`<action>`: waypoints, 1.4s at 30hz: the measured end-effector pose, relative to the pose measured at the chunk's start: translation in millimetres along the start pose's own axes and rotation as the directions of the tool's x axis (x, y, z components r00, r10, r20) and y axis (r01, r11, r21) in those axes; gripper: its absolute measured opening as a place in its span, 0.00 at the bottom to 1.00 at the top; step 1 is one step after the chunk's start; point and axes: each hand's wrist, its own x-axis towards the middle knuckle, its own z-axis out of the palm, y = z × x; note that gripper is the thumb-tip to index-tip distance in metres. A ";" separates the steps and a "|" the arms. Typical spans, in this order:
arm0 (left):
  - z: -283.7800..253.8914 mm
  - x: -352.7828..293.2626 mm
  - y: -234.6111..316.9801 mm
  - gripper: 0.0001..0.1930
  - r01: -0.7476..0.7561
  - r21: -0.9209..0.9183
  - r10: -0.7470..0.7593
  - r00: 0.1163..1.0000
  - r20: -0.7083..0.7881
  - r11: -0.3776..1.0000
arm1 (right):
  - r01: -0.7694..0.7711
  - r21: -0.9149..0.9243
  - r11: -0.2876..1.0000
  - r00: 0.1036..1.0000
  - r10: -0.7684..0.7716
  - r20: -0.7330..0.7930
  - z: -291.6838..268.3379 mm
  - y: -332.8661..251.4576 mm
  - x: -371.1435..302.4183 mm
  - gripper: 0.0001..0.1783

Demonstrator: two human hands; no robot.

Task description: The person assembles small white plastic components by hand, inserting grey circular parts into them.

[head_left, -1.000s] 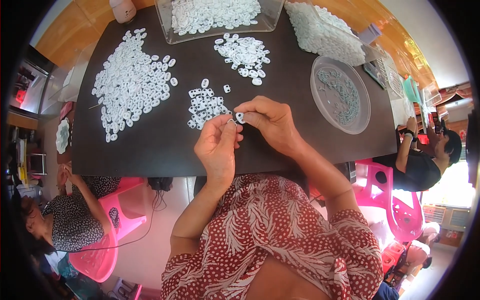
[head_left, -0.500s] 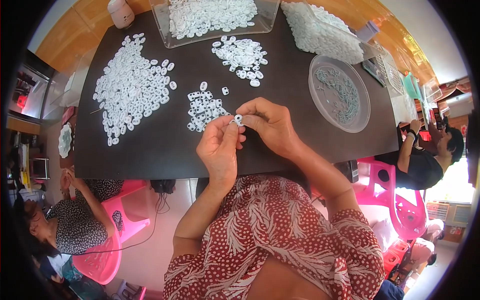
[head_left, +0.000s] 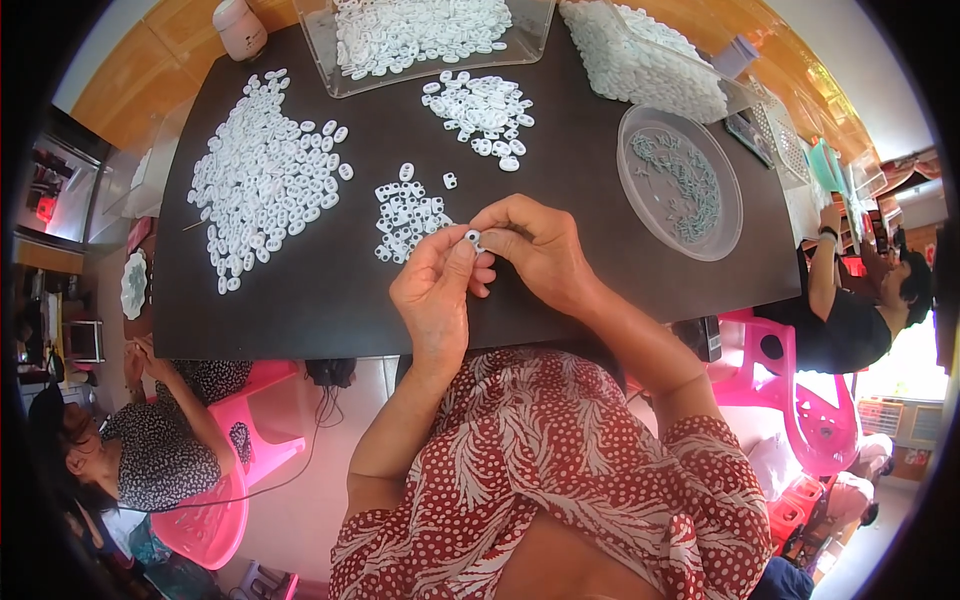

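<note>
Between the fingertips of both hands sits a small white plastic piece with a hole [head_left: 473, 237]. My left hand [head_left: 437, 285] pinches it from the left with thumb and fingers. My right hand [head_left: 540, 245] closes on it from the right, thumb and forefinger together, hiding part of it. Just beyond my left hand lies a small heap of white two-holed pieces [head_left: 408, 220], with a single piece [head_left: 450, 181] apart from it. A wide pile of white oval pieces [head_left: 265, 185] spreads at the left, and a smaller pile [head_left: 483, 108] lies farther back.
A round clear dish [head_left: 728, 225] with small grey-green parts stands at the right. At the back are a clear bin [head_left: 420, 82] and a bag of white pieces [head_left: 640, 60]. A pink-white jar [head_left: 240, 30] stands back left. People sit at left [head_left: 165, 455] and right [head_left: 850, 310].
The white piece has turned between my fingertips and now shows less of itself. Both hands stay nearly in place, the fingers closer together. The person at right has lowered a hand slightly.
</note>
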 end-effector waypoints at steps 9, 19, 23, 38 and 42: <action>4.1 2.7 -3.2 0.09 -0.013 -0.109 0.008 0.999 -0.052 0.994 | 0.356 -0.311 0.881 0.923 -0.384 -0.032 6.2 4.0 -6.2 0.13; 14.6 -0.5 3.1 0.08 0.008 -0.148 -0.013 0.999 -0.031 0.989 | 0.575 -0.600 0.556 0.687 -0.726 -0.014 0.0 9.6 -4.8 0.17; 18.3 -1.3 5.2 0.08 0.018 -0.128 -0.023 0.999 -0.038 0.992 | 0.569 -0.601 0.560 0.680 -0.733 -0.039 -0.4 10.1 -7.8 0.17; 25.1 -1.1 2.2 0.10 0.022 -0.077 -0.025 0.999 -0.034 0.997 | 0.576 -0.585 0.571 0.668 -0.741 -0.066 -6.0 13.1 -10.6 0.18; 25.6 -2.1 2.1 0.11 -0.004 -0.065 0.006 1.000 0.025 0.998 | 0.569 -0.582 0.581 0.667 -0.740 -0.086 -8.8 13.7 -11.3 0.17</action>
